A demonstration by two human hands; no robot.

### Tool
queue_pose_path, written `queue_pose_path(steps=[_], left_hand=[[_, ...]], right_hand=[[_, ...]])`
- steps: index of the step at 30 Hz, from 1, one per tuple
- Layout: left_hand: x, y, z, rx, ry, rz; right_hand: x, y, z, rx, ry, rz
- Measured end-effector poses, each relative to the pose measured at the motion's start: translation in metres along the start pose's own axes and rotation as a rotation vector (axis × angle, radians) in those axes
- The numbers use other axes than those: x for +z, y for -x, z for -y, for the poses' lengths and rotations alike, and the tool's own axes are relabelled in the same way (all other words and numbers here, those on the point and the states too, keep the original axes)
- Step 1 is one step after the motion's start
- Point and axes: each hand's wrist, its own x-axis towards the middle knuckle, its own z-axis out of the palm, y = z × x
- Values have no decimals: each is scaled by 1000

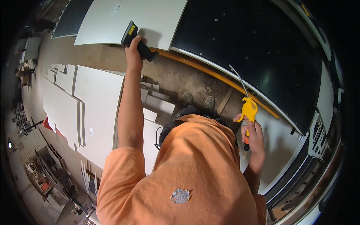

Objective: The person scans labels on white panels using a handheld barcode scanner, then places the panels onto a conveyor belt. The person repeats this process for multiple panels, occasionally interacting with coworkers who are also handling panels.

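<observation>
My left hand [134,48] is wrapped round the grip of a black handheld barcode scanner [129,34] with a yellow label. The scanner is held over the near edge of a white panel [157,18], which bears a small printed label [116,8]. In my right hand [255,135] is a yellow air blow gun [248,107] with a long, slightly bent metal nozzle. Its nozzle tip points toward the black machine table [243,37], and an orange and black fitting shows below my fingers.
Stacked white panels [99,90] stand to my left, with smaller pieces [159,103] near my feet. A yellow bar [210,73] runs along the table's near edge. At the right is a white slotted bracket [318,137] beside dark rails. Concrete floor [168,71] shows between stacks and table.
</observation>
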Motion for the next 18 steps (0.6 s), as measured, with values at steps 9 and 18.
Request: queue_pose_path(steps=[9,18], left_hand=[[-3,-6,11,-14,29,-41],[-39,-39,43,-143,104,57]], right_hand=[[-10,-16,-14,40,-78,-314],[-100,-7,-59,-29,-358,-1183]])
